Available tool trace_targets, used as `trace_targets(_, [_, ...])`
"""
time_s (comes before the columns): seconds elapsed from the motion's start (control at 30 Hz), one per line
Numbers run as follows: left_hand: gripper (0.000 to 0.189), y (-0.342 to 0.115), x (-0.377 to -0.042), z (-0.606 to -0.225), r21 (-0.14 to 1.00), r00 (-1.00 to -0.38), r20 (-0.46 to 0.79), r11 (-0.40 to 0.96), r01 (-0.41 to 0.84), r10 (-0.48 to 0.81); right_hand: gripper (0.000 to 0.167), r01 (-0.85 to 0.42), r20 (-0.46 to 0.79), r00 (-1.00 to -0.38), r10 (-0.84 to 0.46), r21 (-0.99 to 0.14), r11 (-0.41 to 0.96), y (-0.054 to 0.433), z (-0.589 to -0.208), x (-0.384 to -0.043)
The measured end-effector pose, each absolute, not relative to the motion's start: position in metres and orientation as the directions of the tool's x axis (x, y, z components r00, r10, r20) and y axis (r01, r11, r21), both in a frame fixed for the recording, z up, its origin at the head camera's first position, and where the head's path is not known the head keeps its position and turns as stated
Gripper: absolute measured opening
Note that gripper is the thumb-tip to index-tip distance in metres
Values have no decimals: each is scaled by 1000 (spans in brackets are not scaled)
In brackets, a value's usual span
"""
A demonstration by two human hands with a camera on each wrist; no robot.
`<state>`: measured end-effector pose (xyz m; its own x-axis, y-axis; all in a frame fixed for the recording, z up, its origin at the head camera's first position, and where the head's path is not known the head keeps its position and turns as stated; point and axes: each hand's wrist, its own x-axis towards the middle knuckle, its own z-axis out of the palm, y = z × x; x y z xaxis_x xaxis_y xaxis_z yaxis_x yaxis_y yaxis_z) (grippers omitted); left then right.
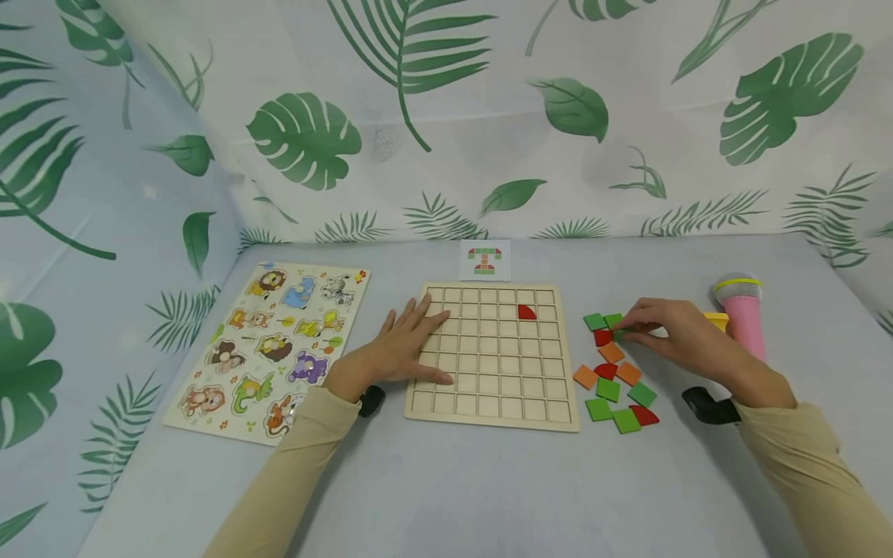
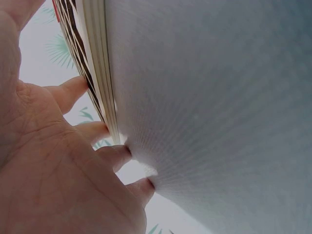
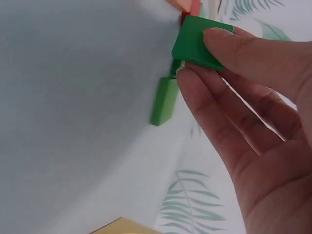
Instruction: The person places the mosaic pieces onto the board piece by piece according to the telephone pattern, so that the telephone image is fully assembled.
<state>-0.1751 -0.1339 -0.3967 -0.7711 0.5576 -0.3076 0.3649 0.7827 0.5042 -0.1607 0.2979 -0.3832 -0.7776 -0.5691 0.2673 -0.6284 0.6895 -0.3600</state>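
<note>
My left hand (image 1: 398, 345) spreads over the left edge of a wooden grid board (image 1: 488, 366), fingers and thumb extended. In the left wrist view its fingertips lie along the board's edge. A red quarter-circle tile (image 1: 526, 312) lies in a cell near the board's upper right. To the right of the board my right hand (image 1: 673, 329) pinches a green square tile (image 3: 192, 41) between thumb and fingers, over a loose group of tiles. The group has green squares (image 1: 598, 409), orange squares (image 1: 585, 377) and red quarter-circles (image 1: 643, 415).
A small card (image 1: 484, 260) printed with a T-shaped tile pattern lies behind the board. An animal puzzle board (image 1: 307, 271) is at the left. At the right are a pink toy microphone (image 1: 745, 318) and a yellow object (image 1: 717, 318), partly hidden behind the right hand.
</note>
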Motion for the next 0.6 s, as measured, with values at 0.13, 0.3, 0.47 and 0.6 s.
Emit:
trace_targets(0.13, [108,-135,-175,-396,497,-772,-309,787,366,555,31,-672,335,-740,-583,-361,647,289,-377,-167])
trace_targets(0.3, [108,-137,-175,-395,496,-776,-302,787,368,553,30,-655,368,-756,-542,-418,629,264,-365,-175])
trace_targets(0.47, [107,-137,-175,-396,505,-775,-302,783,364,555,27,-684,441,-730,-523,-447,577,231,-361,-184])
trace_targets(0.6, [107,-136,-175,-396,511,-770,-302,777,367,562,27,-714,493,-699,-517,-448,538,208,-361,-192])
